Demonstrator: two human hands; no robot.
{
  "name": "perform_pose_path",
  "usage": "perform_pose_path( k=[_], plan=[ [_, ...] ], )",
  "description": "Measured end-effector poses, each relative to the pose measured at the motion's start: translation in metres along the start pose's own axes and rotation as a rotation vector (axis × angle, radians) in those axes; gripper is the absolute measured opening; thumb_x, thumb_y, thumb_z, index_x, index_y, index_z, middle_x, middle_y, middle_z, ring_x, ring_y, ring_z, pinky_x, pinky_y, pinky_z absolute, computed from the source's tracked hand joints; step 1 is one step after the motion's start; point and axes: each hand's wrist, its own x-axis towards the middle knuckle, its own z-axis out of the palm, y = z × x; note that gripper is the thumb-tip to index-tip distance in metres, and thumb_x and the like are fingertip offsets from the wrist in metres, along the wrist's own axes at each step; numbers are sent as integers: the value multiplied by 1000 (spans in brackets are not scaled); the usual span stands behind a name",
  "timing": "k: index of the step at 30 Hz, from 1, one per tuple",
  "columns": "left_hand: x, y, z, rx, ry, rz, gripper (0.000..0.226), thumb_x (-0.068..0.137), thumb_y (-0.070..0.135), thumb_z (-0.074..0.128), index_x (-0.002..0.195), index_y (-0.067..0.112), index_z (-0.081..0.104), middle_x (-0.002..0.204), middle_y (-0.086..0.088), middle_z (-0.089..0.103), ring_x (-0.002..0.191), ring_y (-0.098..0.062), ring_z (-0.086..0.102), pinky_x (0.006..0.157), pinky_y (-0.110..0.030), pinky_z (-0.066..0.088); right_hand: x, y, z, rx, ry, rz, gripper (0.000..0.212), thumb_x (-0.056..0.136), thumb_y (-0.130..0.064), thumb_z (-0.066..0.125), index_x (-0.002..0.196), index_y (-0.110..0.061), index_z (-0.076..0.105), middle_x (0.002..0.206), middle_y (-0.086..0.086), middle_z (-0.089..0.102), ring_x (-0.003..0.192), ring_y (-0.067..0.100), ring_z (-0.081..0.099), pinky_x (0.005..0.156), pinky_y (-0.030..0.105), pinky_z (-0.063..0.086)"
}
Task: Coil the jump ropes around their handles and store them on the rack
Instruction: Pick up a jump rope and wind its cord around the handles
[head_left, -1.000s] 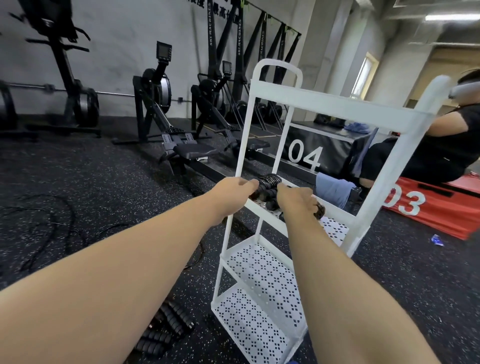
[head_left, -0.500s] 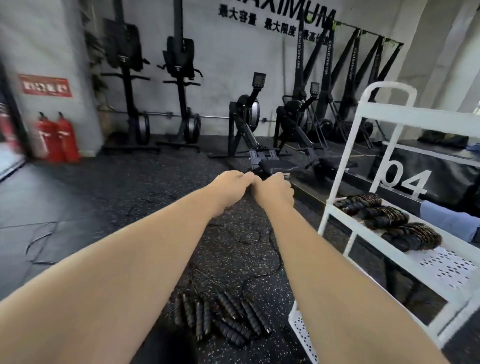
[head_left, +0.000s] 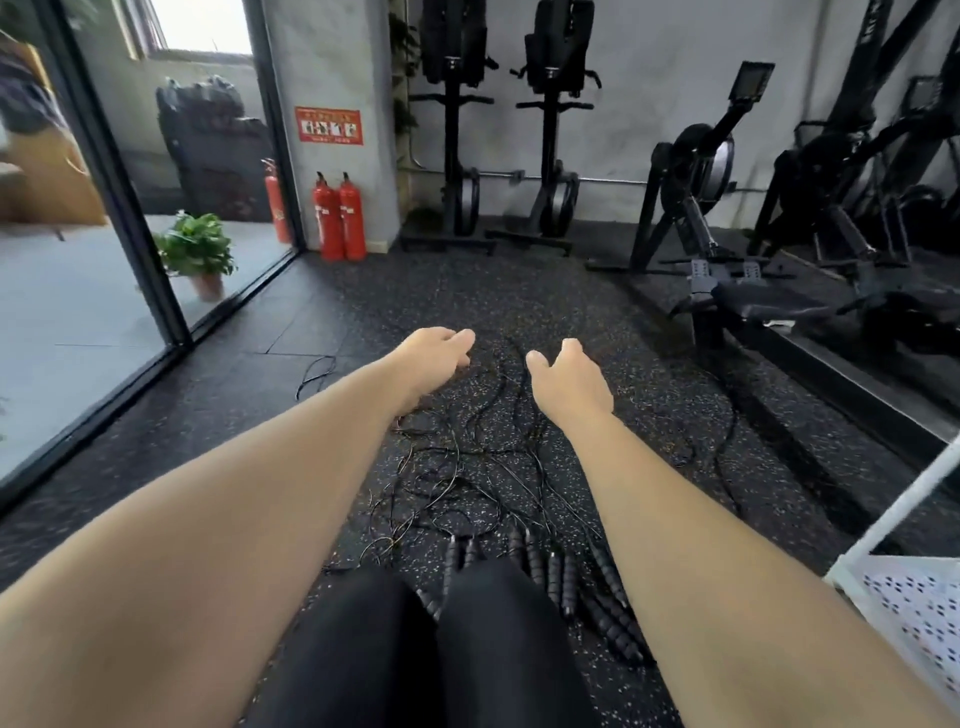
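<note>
Both my hands reach out over the floor, empty: left hand has loose, relaxed fingers holding nothing, right hand is spread with thumb apart, also holding nothing. Looks like I'm reaching for the next rope, judging by the task. Ropes lie in one tangled heap of thin black cords on the floor below and between the hands, not touched. Their handles sit bunched near my knees, cords fanning away, likely dumped together for sorting. I count roughly eight or nine handles; some are hidden behind my legs, so it's not exact. Rack shows only a white corner at lower right, beside my right arm. Two red extinguishers stand against the wall.
</note>
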Motion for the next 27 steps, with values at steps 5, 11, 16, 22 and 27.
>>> perform_pose_path(
  k=[5, 11, 16, 22, 27],
  plan=[
    [20, -36, -18, -18, 30, -78, 47, 105, 43, 35, 141, 16, 47, 133, 2, 60, 120, -18, 55, 107, -40, 38, 17, -5, 48, -49, -71, -34, 47, 101, -41, 36, 134, -8, 43, 129, 12, 56, 115, 31, 53, 77, 36, 34],
    [52, -88, -23, -63, 16, -166, 43, 105, 40, 38, 139, 17, 49, 129, 1, 62, 119, -18, 56, 102, -38, 40, 42, 0, 111, -86, -198, -65, 39, 99, -42, 36, 115, -12, 53, 111, 9, 60, 100, 30, 55, 73, 36, 38],
    [87, -151, -23, -48, 8, -249, 40, 104, 39, 41, 135, 18, 53, 121, 4, 66, 118, -19, 57, 107, -45, 39, 59, 12, 175, -112, -304, -77, 30, 97, -37, 38, 77, -16, 43, 80, 3, 52, 77, 28, 48, 59, 34, 32],
    [123, -231, -14, -72, -13, -372, 40, 103, 36, 44, 137, 17, 51, 115, 5, 67, 112, -17, 60, 99, -37, 47, 77, 29, 247, -182, -426, -78, 31, 97, -35, 35, 81, -14, 51, 84, 5, 59, 78, 27, 53, 61, 33, 36],
    [148, -293, 4, -125, -19, -471, 44, 103, 33, 47, 142, 12, 47, 112, 0, 66, 109, -18, 61, 94, -31, 46, 89, 43, 300, -247, -500, -96, 33, 100, -35, 33, 94, -13, 57, 90, 5, 60, 83, 27, 53, 67, 33, 38]
  ],
)
